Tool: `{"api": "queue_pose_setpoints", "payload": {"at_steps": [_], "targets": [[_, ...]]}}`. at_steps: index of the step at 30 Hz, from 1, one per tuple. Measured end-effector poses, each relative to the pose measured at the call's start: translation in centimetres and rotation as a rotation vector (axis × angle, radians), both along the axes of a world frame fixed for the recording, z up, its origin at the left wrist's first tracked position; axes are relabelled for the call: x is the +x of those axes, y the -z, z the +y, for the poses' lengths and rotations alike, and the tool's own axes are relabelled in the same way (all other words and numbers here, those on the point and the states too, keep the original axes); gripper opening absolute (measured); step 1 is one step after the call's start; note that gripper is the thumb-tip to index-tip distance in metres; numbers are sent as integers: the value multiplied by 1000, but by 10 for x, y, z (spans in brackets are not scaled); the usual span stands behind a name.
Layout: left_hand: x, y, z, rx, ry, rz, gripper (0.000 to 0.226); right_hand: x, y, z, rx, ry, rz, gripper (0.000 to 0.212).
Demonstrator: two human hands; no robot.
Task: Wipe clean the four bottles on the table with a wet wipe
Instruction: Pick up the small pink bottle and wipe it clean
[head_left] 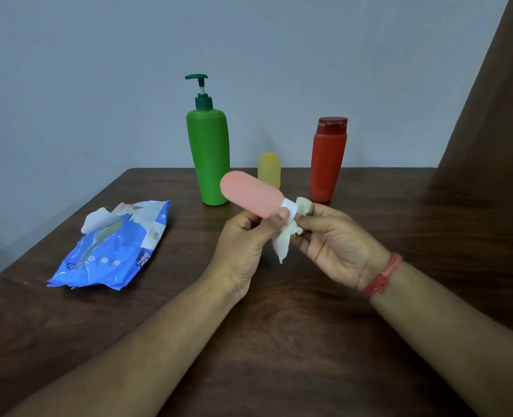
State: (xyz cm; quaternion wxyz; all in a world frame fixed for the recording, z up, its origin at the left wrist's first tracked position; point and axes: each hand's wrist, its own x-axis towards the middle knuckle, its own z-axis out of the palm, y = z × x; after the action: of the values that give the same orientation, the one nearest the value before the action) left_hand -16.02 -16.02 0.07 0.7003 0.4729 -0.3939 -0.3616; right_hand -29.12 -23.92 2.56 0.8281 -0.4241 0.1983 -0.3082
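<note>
The pink bottle (250,195) is lifted above the surface (399,236), tilted, because my left hand (243,245) grips its body to keep it steady while my right hand (333,239) pinches the wet wipe (285,239) against its white cap (290,208) end.

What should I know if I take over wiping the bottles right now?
Left hand holds the pink bottle in the air, tilted.
Right hand holds the wet wipe at the bottle's white cap end.
Green pump bottle, small yellow bottle and red bottle stand upright at the back of the table.
Wipes pack lies to the left.
Done: cannot tell which are clean.
Left: finish pink, check the others.
</note>
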Motion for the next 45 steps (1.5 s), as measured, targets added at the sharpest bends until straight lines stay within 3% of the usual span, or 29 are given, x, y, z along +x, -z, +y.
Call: {"api": "queue_pose_setpoints", "payload": {"at_steps": [12, 15, 18, 25, 32, 37, 45], "targets": [[10, -1, 0, -37, -58, -160, 32, -7, -1, -10, 38, -17, 8, 26], [19, -1, 3, 16, -168, -371, 22, -12, -5, -18, 54, 36, -32, 22], [20, -1, 4, 120, -165, -590, 29, -20, -8, -28, 13, 102, -59, 28], [18, 5, -4, 374, -282, -781, 44, -28, -2, -49, -28, 303, -1, 26], [10, 7, -9, 367, -432, -791, 50, -43, 2, -69, -17, 447, -44, 16], [-7, 5, -31, 386, -349, -832, 55, -57, 3, -90, 6, 605, -98, 18], [-63, -2, -119, 380, -368, -743, 62, -95, 3, -120, 96, 952, -260, 25]]}}
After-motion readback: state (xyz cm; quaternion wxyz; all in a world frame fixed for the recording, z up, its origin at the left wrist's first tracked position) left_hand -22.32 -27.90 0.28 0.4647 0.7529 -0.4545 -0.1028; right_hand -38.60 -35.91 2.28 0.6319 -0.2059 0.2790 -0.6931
